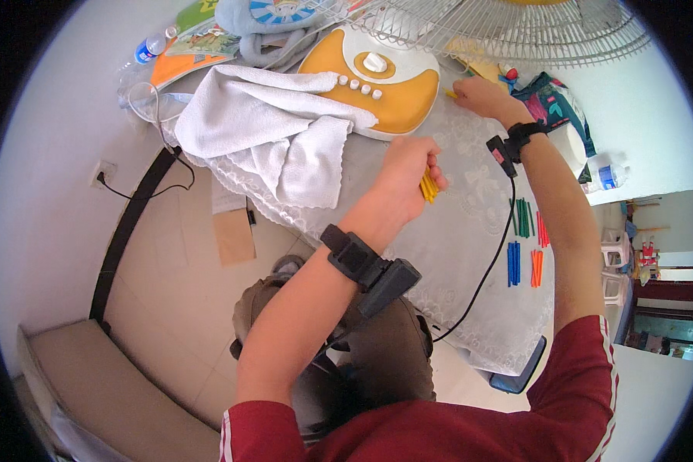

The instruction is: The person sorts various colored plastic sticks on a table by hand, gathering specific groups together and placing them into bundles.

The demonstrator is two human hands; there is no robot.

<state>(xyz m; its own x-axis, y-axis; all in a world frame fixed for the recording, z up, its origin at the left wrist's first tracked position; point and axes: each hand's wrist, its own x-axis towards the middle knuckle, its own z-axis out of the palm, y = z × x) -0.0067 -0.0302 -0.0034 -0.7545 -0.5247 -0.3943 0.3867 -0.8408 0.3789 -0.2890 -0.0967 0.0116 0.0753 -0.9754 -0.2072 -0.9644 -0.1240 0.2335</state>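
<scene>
My left hand (405,171) is closed around a small bundle of yellow sticks (429,187) above the lace-covered table. Farther back and to the right, my right hand (479,97) has its fingers pinched, and a short bit of a yellow stick (450,94) pokes out at their tips. Its other end is hidden by the fingers. Sorted by colour near my right forearm lie green sticks (524,218), blue sticks (513,264), red sticks (543,229) and orange sticks (537,268).
A yellow-and-white fan base (408,104) with a knob and buttons stands at the back, partly under a white towel (239,115). The wire fan cage (508,35) hangs over the far edge. A black cable (489,269) crosses the tablecloth (470,300). Bottles (611,177) stand at the sides.
</scene>
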